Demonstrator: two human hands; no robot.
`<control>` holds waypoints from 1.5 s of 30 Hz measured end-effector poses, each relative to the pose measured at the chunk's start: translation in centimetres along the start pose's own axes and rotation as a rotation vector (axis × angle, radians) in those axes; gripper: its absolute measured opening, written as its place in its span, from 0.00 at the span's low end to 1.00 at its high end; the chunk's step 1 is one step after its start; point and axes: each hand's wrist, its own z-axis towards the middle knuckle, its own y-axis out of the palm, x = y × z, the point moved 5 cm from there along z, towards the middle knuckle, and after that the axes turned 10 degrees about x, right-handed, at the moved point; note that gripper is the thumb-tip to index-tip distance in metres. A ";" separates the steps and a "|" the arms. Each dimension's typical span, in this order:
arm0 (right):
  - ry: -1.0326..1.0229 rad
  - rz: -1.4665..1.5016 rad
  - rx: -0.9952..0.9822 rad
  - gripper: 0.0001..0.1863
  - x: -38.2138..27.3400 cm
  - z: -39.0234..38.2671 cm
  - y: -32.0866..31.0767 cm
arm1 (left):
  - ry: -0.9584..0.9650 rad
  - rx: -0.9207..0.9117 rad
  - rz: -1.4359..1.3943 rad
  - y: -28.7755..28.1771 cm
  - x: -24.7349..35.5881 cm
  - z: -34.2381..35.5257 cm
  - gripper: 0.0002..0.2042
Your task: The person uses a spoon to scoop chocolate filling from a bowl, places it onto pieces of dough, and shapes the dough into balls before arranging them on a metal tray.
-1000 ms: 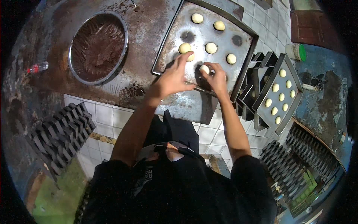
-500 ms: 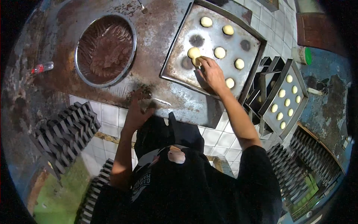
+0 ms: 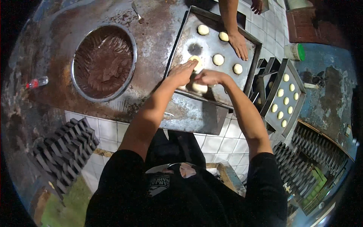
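Round pale dough balls [image 3: 218, 59] lie spaced out on a dark metal baking tray [image 3: 179, 56]. My left hand [image 3: 182, 74] reaches over the tray's near left part, fingers stretched out against a dough ball [image 3: 195, 60] and covering some of it. Close beside it, my right hand [image 3: 210, 77] has bent fingers above another dough ball [image 3: 199, 88] near the tray's front edge. Motion smears this hand and that ball, so a grip on it cannot be made out. Part of one more ball is hidden behind my right wrist.
A co-worker's hand [image 3: 238, 44] rests flat on the tray's far right; another hand [image 3: 257, 6] shows beyond. Left stands a metal bowl [image 3: 133, 70] of brown paste. A spoon [image 3: 139, 17] and clear bottle [image 3: 37, 82] lie on the table. Stacked trays [image 3: 280, 125] hold dough balls at right.
My left hand has come up from the table's near edge onto the tray. My right hand has drawn slightly nearer. A co-worker's arm has entered from the top.
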 end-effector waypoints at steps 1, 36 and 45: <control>0.077 0.127 -0.141 0.20 -1.5 -1.8 1.6 | -0.036 0.028 -0.063 0.1 -0.8 0.1 0.33; -0.433 0.993 1.047 0.10 -39.9 -4.5 7.1 | -0.177 0.664 -1.716 -33.0 -0.2 -22.5 0.15; -0.338 0.952 0.476 0.14 -44.4 -6.8 8.2 | -0.209 0.628 -1.402 -30.9 -4.7 -24.3 0.12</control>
